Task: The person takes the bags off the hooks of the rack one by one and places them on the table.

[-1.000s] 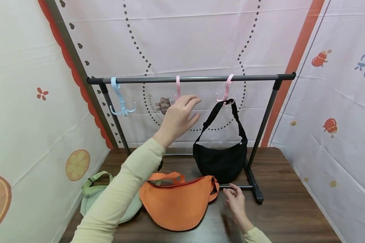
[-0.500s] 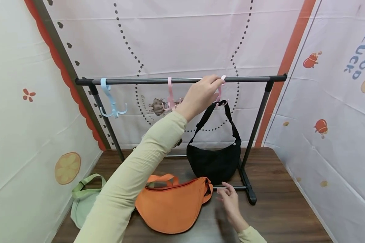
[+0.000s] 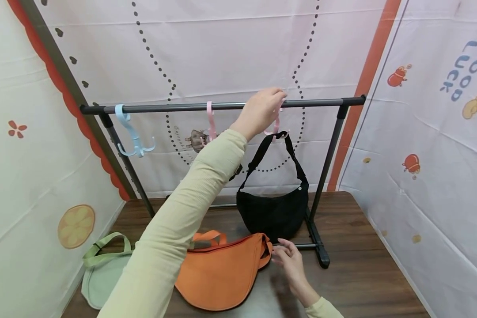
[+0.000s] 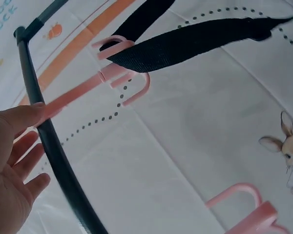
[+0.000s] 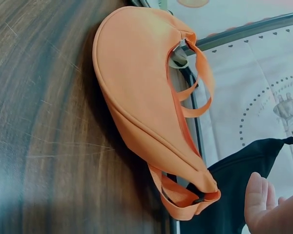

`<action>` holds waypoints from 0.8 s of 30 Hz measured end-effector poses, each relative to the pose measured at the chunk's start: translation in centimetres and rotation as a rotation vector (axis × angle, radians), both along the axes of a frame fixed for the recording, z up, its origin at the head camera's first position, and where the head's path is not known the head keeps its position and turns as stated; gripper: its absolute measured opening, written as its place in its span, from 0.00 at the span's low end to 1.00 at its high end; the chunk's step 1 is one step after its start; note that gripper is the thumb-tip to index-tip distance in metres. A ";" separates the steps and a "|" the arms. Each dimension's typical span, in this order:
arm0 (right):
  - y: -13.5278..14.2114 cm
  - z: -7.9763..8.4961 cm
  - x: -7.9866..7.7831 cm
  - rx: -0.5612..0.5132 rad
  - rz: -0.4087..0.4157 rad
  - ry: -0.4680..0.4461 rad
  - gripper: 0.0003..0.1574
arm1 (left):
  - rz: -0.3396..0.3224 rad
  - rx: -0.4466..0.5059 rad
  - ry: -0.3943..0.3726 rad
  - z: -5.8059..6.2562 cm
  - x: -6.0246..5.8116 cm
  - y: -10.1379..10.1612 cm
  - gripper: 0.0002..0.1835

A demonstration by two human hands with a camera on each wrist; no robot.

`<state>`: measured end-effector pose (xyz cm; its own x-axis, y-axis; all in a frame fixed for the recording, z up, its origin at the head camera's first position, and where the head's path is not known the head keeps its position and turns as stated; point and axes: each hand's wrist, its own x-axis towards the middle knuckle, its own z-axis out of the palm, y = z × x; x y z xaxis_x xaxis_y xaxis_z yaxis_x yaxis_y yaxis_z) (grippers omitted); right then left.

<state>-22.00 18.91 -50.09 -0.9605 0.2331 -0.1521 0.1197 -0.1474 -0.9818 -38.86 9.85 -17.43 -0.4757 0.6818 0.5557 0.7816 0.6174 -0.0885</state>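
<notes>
High on the rack, my left hand (image 3: 260, 110) pinches the top of the right-hand pink hook (image 3: 277, 121) where it curves over the black bar (image 3: 175, 107). The left wrist view shows the thumb on the hook's upper end and the other fingers behind the bar (image 4: 63, 170). From this hook a black shoulder bag (image 3: 274, 214) hangs by its strap (image 4: 185, 51). Low down, my right hand (image 3: 292, 267) is held loosely with nothing in it, beside the strap end of an orange bag (image 3: 222, 276). That bag (image 5: 132, 83) stands on the table with its zip edge upward.
A light blue hook (image 3: 134, 137) and another pink hook (image 3: 211, 121) hang farther left on the bar. On the table (image 3: 365, 274), a pale green bag (image 3: 103, 280) lies left, partly behind the left sleeve. The rack's right foot (image 3: 319, 249) stands near the right hand.
My left hand has moved right and up, from near the middle pink hook to the top of the right-hand one, and grips it. The right hand stays low beside the orange bag. The view has shifted.
</notes>
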 end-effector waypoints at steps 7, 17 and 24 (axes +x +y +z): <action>0.4 0.1 -0.3 -0.019 0.003 -0.003 0.23 | -0.004 0.018 -0.092 0.1 -0.8 -0.3 0.17; 0.5 1.1 -1.7 -0.054 0.003 0.040 0.22 | -0.002 0.038 -0.077 -0.1 -0.5 0.0 0.15; 2.3 5.1 -5.0 -0.036 -0.052 0.120 0.21 | 0.001 0.032 -0.073 -0.2 -0.5 0.2 0.12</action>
